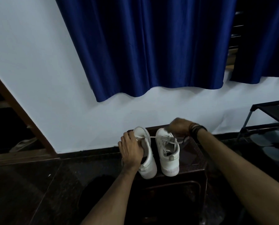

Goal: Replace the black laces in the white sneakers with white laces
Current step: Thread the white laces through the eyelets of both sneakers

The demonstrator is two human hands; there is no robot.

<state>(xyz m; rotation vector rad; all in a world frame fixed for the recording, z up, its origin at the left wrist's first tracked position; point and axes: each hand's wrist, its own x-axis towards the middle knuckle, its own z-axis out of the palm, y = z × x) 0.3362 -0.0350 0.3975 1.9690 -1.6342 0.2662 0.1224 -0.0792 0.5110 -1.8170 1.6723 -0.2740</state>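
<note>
Nearest you, both forearms reach up from the bottom of the frame toward the pair of sneakers at lower centre, standing side by side on a dark stool with toes pointing away from you.

Your left hand lies over the left sneaker, fingers curled round its tongue and collar, steadying it. That is a sound place to hold: the upper looks soft and will give, while the sole is stiff, so press the shoe down against the stool rather than squeezing hard.

The white lace runs taut from the left sneaker, across the gap, toward the right sneaker and your right hand. It is light, limp and thin, and will likely slide through the eyelets if you pull evenly; take it near the tip, where it is stiffest, to thread it. More loose white lace lies tangled over the right sneaker's opening, so mind you do not snag it. No black lace is visible.

Your right hand, banded at the wrist, is bent down over the right sneaker's toe, fingers bunched as if pinching the lace end; the blur hides the exact contact.

Beyond are the white wall and a blue curtain.
</note>
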